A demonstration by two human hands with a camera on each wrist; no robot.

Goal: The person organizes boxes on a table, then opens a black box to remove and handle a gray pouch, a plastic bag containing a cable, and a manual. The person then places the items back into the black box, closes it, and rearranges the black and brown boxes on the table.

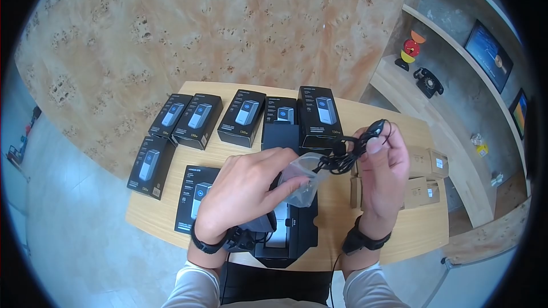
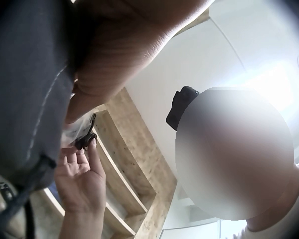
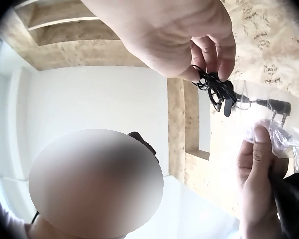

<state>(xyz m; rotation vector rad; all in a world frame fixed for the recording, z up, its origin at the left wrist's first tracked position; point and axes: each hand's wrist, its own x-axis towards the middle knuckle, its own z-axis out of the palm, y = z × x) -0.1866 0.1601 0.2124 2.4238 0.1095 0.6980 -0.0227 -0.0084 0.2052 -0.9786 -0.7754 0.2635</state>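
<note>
My right hand (image 1: 383,179) pinches a bundled black cable (image 1: 341,162) between thumb and fingers. My left hand (image 1: 242,185) grips a clear plastic bag (image 1: 302,194), thumb pressed on its near side. In the right wrist view, a black plug (image 3: 275,105) with two prongs shows through the bag, while the cable coil is outside it. A dark grey pouch (image 2: 27,94) with a drawstring hangs by my left hand, mostly hidden from the head view. Below both hands lies an open black box (image 1: 302,231), with a pale piece visible inside.
Several black printed boxes (image 1: 242,117) stand along the table's far and left sides; another box (image 1: 194,194) lies left of my left hand. Brown cardboard boxes (image 1: 419,191) sit at the right, behind my right hand. Bare wooden table (image 1: 337,234) shows beside the open box.
</note>
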